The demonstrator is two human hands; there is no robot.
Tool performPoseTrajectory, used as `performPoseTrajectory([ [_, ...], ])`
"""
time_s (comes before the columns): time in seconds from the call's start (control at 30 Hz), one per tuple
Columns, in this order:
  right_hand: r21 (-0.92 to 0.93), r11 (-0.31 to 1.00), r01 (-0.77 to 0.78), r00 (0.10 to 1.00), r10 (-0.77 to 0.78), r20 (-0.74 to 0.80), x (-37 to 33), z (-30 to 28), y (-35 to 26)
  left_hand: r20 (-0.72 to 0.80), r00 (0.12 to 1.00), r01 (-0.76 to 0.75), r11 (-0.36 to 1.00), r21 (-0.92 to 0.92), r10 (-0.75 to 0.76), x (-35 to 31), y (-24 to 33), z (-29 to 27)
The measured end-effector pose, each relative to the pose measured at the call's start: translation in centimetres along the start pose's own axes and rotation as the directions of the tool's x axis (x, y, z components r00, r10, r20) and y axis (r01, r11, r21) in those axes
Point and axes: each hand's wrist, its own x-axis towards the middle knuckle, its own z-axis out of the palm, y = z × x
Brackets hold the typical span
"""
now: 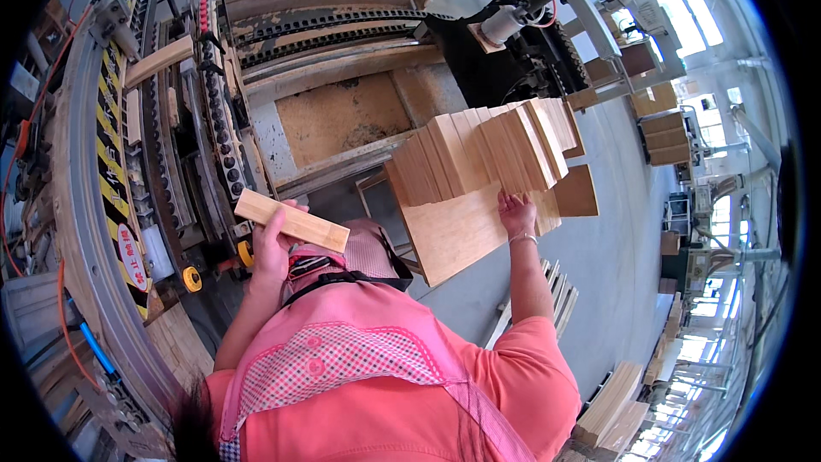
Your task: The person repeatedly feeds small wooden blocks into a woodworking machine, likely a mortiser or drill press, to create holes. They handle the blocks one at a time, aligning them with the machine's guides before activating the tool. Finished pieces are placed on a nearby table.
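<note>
A pale wooden block (299, 222) rests in my left hand (272, 244), which is closed round its near side with the thumb over the top. The block is held tilted in front of the apron, beside the machine's rail. My right hand (516, 212) is stretched out to the near side of a stack of wooden boards (453, 154). Its fingers are loosely bent and apart at the boards' lower edge, with nothing visible in them; whether they touch a board I cannot tell. The boards stand in uneven rows on a plywood tabletop (449, 244).
On the left runs a machine with a chain of black rollers (224, 137), a striped guard rail (111, 162) and a yellow knob (191, 279). A machine frame with a pneumatic cylinder (503, 26) stands beyond the stack. Wood strips (560, 295) lie by my right arm.
</note>
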Motion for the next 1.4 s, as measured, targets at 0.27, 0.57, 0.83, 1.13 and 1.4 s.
performPoseTrajectory([
  [0.27, 0.025, 0.999, -0.036, 0.999, 0.035, 0.037, -1.0, 0.5, 1.9, 0.009, 1.0, 0.005, 1.0, 0.004, -0.005, -1.1, 0.0, -1.0],
  [0.57, -0.001, 0.992, -0.126, 0.979, 0.125, 0.158, -3.7, 0.8, 4.0, 0.013, 1.0, 0.019, 1.0, 0.017, -0.019, -1.5, 0.0, -0.2],
  [0.83, -0.549, 0.833, -0.067, 0.878, 0.311, 0.364, -6.9, 1.3, 7.9, -0.03, 1.0, -0.001, 0.999, 0.05, 0.002, -0.3, -0.1, -0.1],
  [1.13, 0.102, -0.075, 0.992, -0.066, 0.382, 0.922, -22.0, 25.0, 21.8, -0.105, 0.958, -0.226, 0.929, 0.294, 0.266, 3.8, 2.2, 1.3],
  [1.4, 0.441, 0.026, 0.897, -0.402, 0.462, 0.791, -19.7, 45.1, 28.7, -0.275, 0.804, -0.438, 0.839, 0.324, 0.526, 6.5, 8.2, -2.2],
])
